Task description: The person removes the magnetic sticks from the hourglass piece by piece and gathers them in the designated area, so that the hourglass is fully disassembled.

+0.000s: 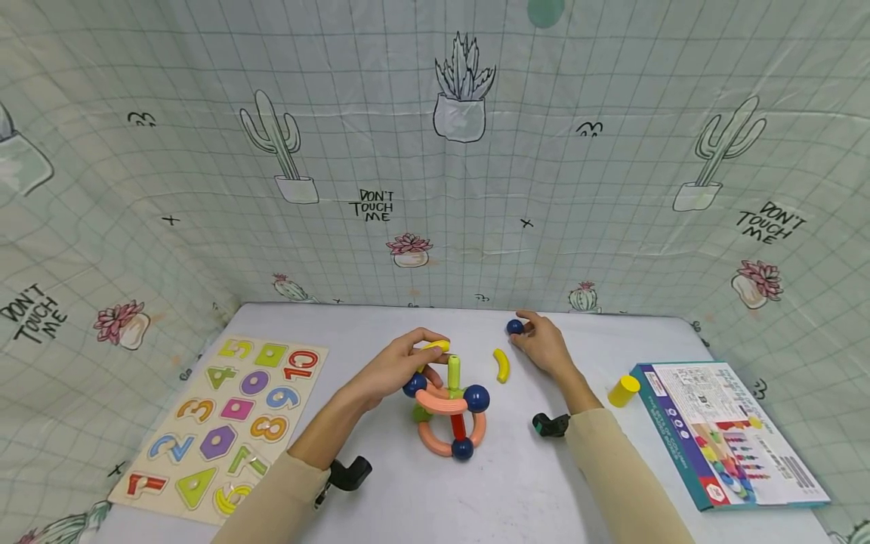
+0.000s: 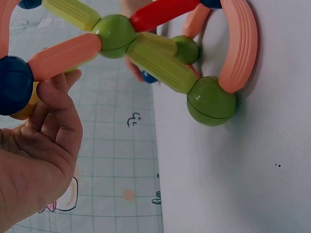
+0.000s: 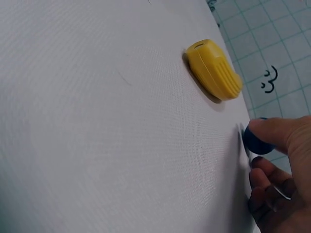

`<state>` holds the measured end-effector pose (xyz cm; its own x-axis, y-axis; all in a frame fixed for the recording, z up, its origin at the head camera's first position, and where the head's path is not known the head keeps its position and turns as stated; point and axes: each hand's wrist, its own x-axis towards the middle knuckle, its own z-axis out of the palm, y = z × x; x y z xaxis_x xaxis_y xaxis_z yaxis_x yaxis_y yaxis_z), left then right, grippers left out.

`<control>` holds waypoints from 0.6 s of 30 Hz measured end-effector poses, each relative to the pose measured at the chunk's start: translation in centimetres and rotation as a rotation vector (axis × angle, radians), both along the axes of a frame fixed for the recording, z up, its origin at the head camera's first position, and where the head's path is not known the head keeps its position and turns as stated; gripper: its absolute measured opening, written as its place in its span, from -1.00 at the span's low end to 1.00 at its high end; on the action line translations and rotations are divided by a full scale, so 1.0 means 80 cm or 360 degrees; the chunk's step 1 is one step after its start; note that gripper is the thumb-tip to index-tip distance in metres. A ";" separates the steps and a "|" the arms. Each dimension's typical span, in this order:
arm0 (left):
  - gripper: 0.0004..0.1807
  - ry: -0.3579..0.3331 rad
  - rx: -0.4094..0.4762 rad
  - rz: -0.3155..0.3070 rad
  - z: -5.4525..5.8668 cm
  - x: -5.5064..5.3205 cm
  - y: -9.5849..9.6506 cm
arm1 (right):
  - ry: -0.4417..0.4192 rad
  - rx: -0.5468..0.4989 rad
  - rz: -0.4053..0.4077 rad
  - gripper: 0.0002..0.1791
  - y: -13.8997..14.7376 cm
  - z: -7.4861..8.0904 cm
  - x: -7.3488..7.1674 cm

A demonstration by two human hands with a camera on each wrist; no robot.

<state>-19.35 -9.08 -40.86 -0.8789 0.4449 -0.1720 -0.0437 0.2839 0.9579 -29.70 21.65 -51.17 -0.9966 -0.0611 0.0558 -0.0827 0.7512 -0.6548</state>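
My left hand [image 1: 390, 369] holds a yellow curved rod [image 1: 436, 345] at the upper left of a ball-and-rod toy structure [image 1: 442, 405]. The structure joins blue and green balls with salmon curved rods, a red rod [image 1: 458, 428] and light green rods, one of which stands upright [image 1: 454, 372] on top. In the left wrist view, the fingers [image 2: 60, 104] are behind a salmon rod and a blue ball [image 2: 14, 86], which partly hide the yellow rod. Toward the back of the table, my right hand [image 1: 546, 346] pinches a loose blue ball [image 1: 514, 326] between thumb and fingers.
Another yellow curved rod [image 1: 501, 366] lies between the structure and my right hand. Farther right are a yellow cylinder [image 1: 623, 391] and a flat toy box [image 1: 741, 431]. A wooden number-and-shape board [image 1: 272, 393] lies at left. Patterned cloth [image 1: 421, 189] rises behind the table.
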 end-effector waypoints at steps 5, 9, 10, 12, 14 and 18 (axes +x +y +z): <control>-0.63 -0.0001 -0.0003 -0.0005 -0.001 -0.002 0.002 | 0.0002 -0.0055 -0.0029 -0.33 0.002 -0.001 0.001; -0.64 -0.0001 -0.0008 -0.0006 -0.001 -0.002 0.003 | 0.0073 -0.0166 -0.0025 -0.31 -0.003 0.013 0.007; -0.64 -0.0002 -0.0011 -0.0007 -0.001 -0.001 0.003 | 0.0098 -0.0206 0.0004 -0.33 -0.006 0.019 0.009; -0.64 -0.0007 -0.0016 -0.0009 0.000 -0.001 0.003 | 0.0119 -0.0287 0.0110 -0.40 -0.015 0.036 0.018; -0.63 -0.0008 -0.0024 -0.0009 0.002 0.000 0.003 | 0.0072 -0.0394 0.0303 -0.50 -0.026 0.054 0.029; -0.59 -0.0002 -0.0021 0.0001 0.004 0.000 0.003 | -0.0184 -0.0609 0.0794 -0.65 -0.050 0.082 0.054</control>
